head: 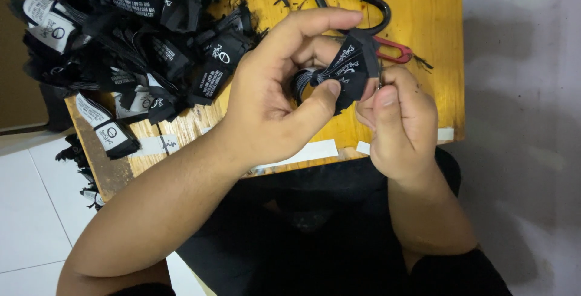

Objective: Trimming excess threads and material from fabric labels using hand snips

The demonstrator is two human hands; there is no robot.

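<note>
Head view: a fanned bundle of black labels [346, 72] is pinched by the left hand [275, 99] and right hand [399, 117], probably gripping its edge.

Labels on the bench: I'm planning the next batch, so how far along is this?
Done: nothing shows as a finished stack. In hand: left hand and right hand pinch a small bundle of black labels. Left: a large pile of black labels on the wooden table, scissors beside.
</note>
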